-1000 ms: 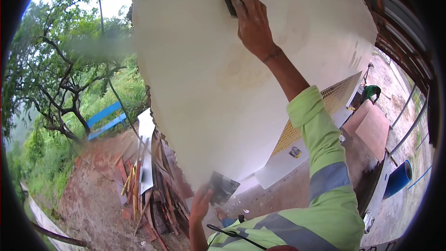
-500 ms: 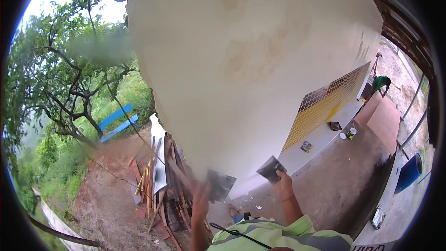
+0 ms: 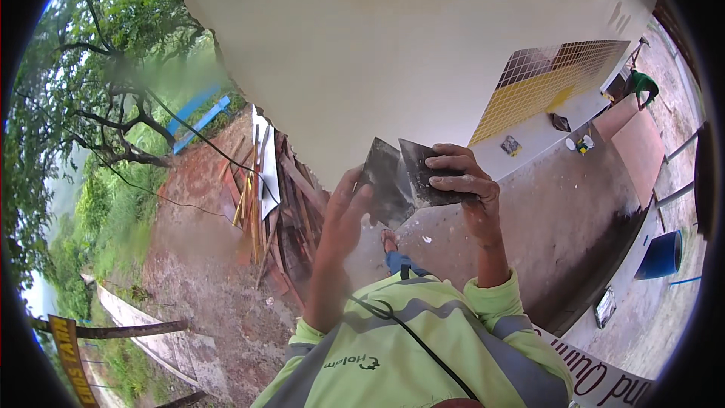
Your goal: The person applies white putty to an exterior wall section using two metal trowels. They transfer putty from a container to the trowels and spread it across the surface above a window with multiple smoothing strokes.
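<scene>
R hand [image 3: 464, 181] curled tightly round 1 dark plate [image 3: 424, 174]; L hand [image 3: 347, 208], blurred, closed on a 2nd plate [image 3: 384, 185], both before pale wall [image 3: 362, 68]. Wall mostly smooth; streaks [image 3: 619, 13] show upper R; amt. left unclear.

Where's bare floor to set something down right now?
Mostly bare: concrete floor below and right of the right hand, bordered by the white wall and pink panels; brown ground between the scrap-wood pile and greenery. Crowded: that pile, and the floor by the containers.
</scene>
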`<state>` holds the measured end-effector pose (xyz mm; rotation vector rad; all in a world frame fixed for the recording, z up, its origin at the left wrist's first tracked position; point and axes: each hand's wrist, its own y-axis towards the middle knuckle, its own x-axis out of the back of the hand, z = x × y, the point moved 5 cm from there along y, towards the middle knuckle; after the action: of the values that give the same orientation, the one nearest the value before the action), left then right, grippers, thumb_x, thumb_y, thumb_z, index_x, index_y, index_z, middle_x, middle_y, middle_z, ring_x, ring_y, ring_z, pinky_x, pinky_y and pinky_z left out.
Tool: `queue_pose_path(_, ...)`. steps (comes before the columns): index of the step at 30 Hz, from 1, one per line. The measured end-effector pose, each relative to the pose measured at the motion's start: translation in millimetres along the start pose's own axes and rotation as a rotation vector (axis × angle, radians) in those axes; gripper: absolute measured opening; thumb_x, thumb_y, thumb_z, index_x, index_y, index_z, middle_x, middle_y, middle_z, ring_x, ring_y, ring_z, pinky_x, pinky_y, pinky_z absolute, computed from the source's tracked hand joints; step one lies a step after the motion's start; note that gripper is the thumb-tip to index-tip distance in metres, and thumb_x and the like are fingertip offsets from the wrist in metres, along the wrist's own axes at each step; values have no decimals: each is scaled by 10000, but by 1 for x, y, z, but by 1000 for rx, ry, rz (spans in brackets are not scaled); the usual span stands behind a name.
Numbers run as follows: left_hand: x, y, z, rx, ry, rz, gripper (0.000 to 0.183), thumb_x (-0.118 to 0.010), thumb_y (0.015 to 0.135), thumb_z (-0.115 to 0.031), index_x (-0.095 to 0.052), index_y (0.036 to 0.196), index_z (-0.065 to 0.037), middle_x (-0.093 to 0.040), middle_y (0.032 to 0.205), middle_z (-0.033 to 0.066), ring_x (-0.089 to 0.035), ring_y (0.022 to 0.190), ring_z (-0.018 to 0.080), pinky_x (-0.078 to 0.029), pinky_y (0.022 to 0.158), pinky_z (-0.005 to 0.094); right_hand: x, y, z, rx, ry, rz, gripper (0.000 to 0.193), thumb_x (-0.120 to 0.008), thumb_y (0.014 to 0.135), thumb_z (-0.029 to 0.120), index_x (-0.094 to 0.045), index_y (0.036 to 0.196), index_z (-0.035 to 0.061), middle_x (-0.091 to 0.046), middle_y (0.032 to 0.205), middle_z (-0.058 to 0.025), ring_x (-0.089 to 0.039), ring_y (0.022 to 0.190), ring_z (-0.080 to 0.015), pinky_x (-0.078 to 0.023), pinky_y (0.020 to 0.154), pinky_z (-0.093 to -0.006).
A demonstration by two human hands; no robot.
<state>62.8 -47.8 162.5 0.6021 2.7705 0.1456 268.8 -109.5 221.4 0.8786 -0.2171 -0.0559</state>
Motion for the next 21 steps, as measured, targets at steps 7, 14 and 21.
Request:
queue_pose_path(7,-18,-26,-12,-1,55,66,385,-545,1024,-172,-509,1362,9,-589,947,-14,-516,762,39,-440,616,221,21,-46,-33,-262,-306,-278,341,-528,861,-70,-721,1128,19,-706,1089,-79,-597,1058,-179,-477,920,-274)
queue_pose_path(14,-2,-17,-2,-25,632,-150,392,-535,1018,-187,-494,1384,-53,-647,953,110,-613,791,199,-491,725,326,11,-92,3,-685,48,-591,171,-610,974,120,-632,1032,-40,-613,880,1,-518,814,-54,-447,707,-203)
queue_pose_path(21,-22,-13,0,-127,870,-81,355,-479,1023,-100,-512,1358,12,-613,816,147,-562,642,199,-471,628,331,-27,-96,-34,-1060,356,-634,223,-638,945,158,-620,1123,25,-617,991,-23,-562,845,-113,-512,739,-286)
